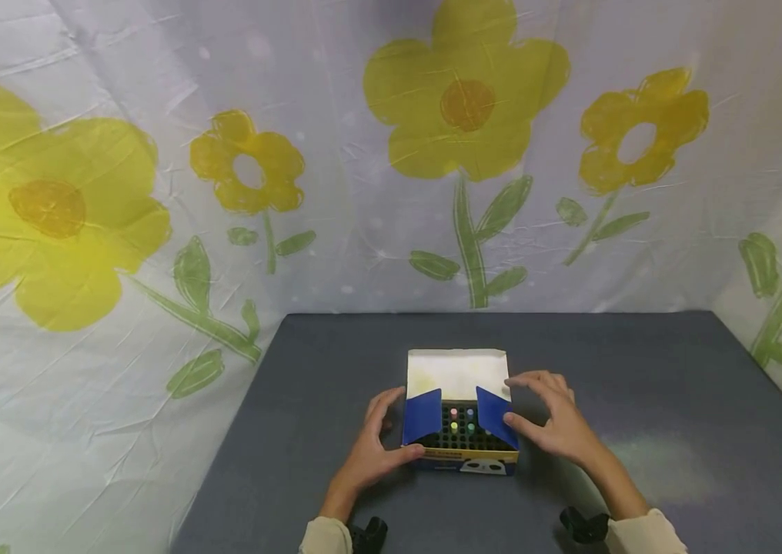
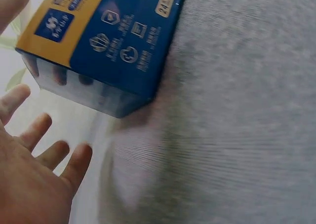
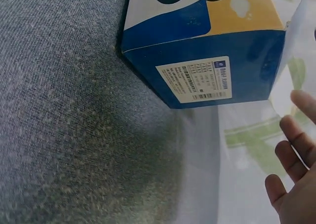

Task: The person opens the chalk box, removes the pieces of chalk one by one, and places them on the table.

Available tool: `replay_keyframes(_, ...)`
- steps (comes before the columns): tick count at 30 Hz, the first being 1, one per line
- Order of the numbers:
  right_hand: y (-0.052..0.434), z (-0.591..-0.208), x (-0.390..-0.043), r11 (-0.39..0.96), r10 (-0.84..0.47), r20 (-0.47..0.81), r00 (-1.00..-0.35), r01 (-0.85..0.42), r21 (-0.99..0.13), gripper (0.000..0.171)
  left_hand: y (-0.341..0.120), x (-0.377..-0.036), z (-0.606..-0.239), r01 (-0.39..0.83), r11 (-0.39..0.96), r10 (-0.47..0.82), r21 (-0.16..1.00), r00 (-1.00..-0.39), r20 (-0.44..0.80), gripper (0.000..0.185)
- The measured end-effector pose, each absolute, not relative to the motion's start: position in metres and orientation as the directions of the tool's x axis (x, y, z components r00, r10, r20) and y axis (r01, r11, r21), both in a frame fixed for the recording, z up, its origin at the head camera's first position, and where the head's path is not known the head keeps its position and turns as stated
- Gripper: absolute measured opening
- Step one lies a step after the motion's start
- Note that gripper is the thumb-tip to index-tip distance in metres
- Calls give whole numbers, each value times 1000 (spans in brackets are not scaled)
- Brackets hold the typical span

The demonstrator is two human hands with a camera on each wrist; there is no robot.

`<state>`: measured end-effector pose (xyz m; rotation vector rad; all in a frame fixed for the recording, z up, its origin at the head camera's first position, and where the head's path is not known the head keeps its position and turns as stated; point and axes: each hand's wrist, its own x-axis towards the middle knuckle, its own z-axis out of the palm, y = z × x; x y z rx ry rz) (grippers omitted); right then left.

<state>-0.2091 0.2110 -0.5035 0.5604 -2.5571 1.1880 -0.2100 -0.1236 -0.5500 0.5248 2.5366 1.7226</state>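
A blue and yellow cardboard box [image 1: 470, 455] with a panda print stands on the table, its white-lined lid [image 1: 456, 372] raised. Two blue side flaps [image 1: 422, 415] angle inward over a dark grid of holes [image 1: 462, 441]. Several sticks with coloured ends [image 1: 454, 427] stand in the holes. At the box's left is my left hand [image 1: 372, 452], its fingers spread and the thumb at the front left corner. My right hand [image 1: 563, 423] is at the right, fingertips by the lid's edge and the right flap. Both wrist views show fingers apart from the box's side walls.
The dark grey table [image 1: 335, 362] extends around the box on all sides. A white curtain [image 1: 335, 254] with yellow flowers hangs behind it and along the sides. Black wrist devices [image 1: 581, 525] sit at both cuffs.
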Motion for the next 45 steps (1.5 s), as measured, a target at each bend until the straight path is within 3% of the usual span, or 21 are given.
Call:
replay_keyframes(5, 210, -500, -206, 626, -288, 355, -889, -455, -633, 56, -122, -215, -540, 345, 445, 327, 826, -922, 208, 95)
replay_keyframes(17, 196, -491, -206, 756, -369, 285, -885, -464, -462, 75, -110, -224, -526, 396, 636, 363, 662, -911, 196, 85)
replay_keyframes(29, 178, -486, -210, 790, -412, 271, -870, -489, -371, 70, -99, -230, -514, 462, 672, 402, 579, -884, 238, 72)
replay_keyframes(37, 184, -470, -212, 737, -422, 320, -848, -527, -423, 53, -105, -236, -492, 526, 616, 414, 587, -850, 326, 50)
replay_keyframes(45, 209, -454, -206, 723, -381, 415, -826, -546, -423, 48, -131, -234, -477, 531, 596, 334, 603, -846, 415, 41)
